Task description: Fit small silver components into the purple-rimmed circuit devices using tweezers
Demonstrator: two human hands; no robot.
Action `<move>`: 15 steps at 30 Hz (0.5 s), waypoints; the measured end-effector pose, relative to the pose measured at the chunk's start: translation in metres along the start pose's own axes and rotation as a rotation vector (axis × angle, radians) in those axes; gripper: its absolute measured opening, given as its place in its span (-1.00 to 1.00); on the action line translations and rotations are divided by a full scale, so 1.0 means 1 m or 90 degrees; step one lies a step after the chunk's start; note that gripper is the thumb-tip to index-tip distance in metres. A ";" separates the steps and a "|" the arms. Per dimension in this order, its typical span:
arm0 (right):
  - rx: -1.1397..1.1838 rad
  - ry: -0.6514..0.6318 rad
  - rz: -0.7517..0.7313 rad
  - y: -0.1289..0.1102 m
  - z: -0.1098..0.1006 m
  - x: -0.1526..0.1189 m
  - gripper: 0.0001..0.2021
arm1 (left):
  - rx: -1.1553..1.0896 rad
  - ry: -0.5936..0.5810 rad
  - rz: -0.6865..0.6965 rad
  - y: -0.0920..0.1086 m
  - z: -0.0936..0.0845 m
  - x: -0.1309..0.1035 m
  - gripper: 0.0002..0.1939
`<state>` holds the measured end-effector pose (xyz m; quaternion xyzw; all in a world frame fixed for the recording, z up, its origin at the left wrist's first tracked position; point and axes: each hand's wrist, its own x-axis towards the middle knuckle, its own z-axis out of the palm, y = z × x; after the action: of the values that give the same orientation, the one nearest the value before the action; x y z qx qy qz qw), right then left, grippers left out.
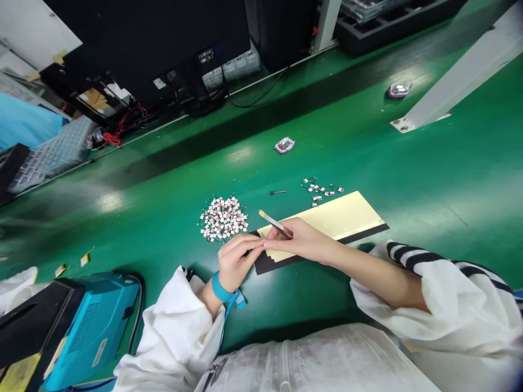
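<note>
My right hand is closed around a slim grey tool with a yellow end, which looks like a pen or tweezers. The tool's lower end is hidden by the fingers. My left hand, with a blue band at its wrist, pinches at the fingertips, right against the right hand's fingertips. Whatever lies in that pinch is too small to make out. Both hands are over the left end of a pale yellow sheet on a black backing. Just beyond my left hand lies a pile of small white parts with dark leads.
Several similar loose parts and a small dark brush-like piece lie beyond the sheet. Two clear-topped cases sit farther back. A blue machine stands at left, a monitor behind, a white post at right.
</note>
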<state>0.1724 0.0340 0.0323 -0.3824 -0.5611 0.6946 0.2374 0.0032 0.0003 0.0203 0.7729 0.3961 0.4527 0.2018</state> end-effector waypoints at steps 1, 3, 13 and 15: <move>-0.033 -0.002 -0.001 -0.002 -0.003 -0.001 -0.72 | 0.007 -0.013 0.013 0.000 -0.001 0.002 -0.83; -0.144 0.053 -0.009 -0.006 -0.013 -0.002 -0.77 | 0.051 -0.042 0.025 -0.002 -0.005 0.010 -0.78; -0.577 0.299 -0.075 -0.013 -0.062 -0.008 -0.83 | 0.355 -0.175 -0.061 -0.045 -0.019 0.040 -0.91; -0.593 0.156 -0.126 -0.008 -0.043 -0.009 -0.92 | 0.329 -0.167 -0.074 -0.046 -0.015 0.040 -0.91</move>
<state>0.2109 0.0550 0.0387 -0.4715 -0.8139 0.2938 0.1700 -0.0184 0.0593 0.0182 0.8266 0.5125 0.2206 0.0730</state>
